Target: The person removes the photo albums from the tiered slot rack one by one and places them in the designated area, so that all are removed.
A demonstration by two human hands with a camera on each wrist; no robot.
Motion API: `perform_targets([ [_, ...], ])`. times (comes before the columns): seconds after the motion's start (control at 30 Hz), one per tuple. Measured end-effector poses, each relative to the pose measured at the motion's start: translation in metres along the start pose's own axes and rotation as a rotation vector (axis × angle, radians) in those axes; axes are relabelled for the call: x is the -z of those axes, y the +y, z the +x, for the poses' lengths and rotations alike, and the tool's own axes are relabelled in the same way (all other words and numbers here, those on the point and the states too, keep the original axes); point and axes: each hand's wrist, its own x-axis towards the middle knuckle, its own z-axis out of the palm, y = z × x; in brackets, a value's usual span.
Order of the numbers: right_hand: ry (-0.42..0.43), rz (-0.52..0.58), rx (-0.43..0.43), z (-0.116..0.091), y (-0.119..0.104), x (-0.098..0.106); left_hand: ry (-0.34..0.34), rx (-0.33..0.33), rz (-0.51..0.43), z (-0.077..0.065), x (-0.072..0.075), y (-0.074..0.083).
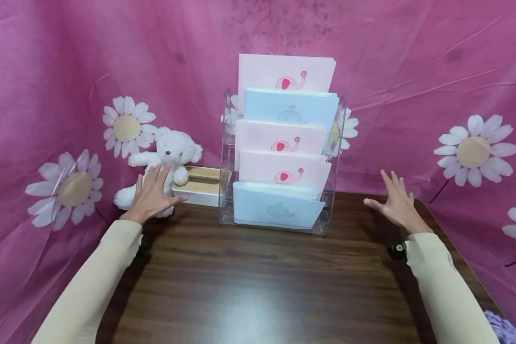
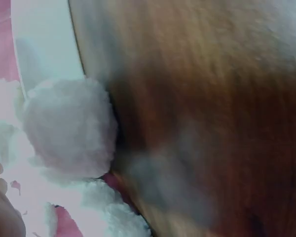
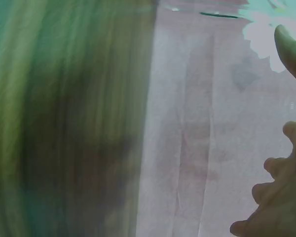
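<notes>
My left hand (image 1: 154, 195) is spread in front of the white teddy bear (image 1: 172, 145), overlapping its body in the head view, and holds nothing. In the left wrist view the bear's fluffy paw (image 2: 71, 128) shows large, with a bit of my hand at the lower left edge. My right hand (image 1: 395, 205) hangs over the right side of the table, fingers and thumb apart, gripping nothing. Between the hands stands a clear tiered rack (image 1: 225, 210). Its tiers hold pink cards with elephants (image 1: 258, 71) and blue cards with whales (image 1: 249, 205).
A shallow white box (image 1: 198, 197) with a tan inside sits between the bear and the rack. The dark wooden table (image 1: 249, 282) runs toward me. Pink cloth with large daisies (image 1: 473, 152) hangs behind and at both sides. Something purple and knitted (image 1: 503, 327) lies at the lower right.
</notes>
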Motion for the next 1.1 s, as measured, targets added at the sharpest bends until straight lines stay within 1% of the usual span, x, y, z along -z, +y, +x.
perform_targets([
  [0.07,0.047,0.038,0.018,0.002,-0.003,0.003,0.014,-0.012,-0.021,0.001,0.003,0.001],
  [0.2,0.179,0.119,0.057,0.008,-0.012,0.014,0.021,-0.031,-0.071,0.004,0.01,0.007],
  [0.27,0.248,0.166,0.059,0.011,-0.02,0.022,0.013,-0.022,-0.121,0.006,0.014,0.012],
  [0.37,0.312,0.246,0.035,0.018,-0.035,0.036,-0.01,0.007,-0.193,0.009,0.019,0.019],
  [0.43,0.351,0.303,0.026,0.024,-0.045,0.046,-0.028,0.029,-0.223,0.011,0.024,0.025],
  [0.57,0.396,0.412,0.013,0.042,-0.064,0.067,-0.061,0.042,-0.248,0.018,0.036,0.036],
  [0.7,0.403,0.506,0.008,0.056,-0.081,0.085,-0.087,0.02,-0.28,0.03,0.045,0.048],
  [0.77,0.419,0.547,0.004,0.062,-0.09,0.091,-0.105,0.014,-0.324,0.037,0.048,0.054],
  [0.83,0.443,0.591,0.005,0.067,-0.099,0.096,-0.127,0.018,-0.392,0.043,0.051,0.06],
  [0.93,0.489,0.647,0.014,0.077,-0.115,0.103,-0.155,0.043,-0.526,0.051,0.054,0.069],
  [1.03,0.49,0.702,0.033,0.089,-0.133,0.111,-0.164,0.063,-0.663,0.058,0.056,0.077],
  [1.1,0.478,0.726,0.047,0.098,-0.145,0.116,-0.17,0.069,-0.722,0.061,0.056,0.084],
])
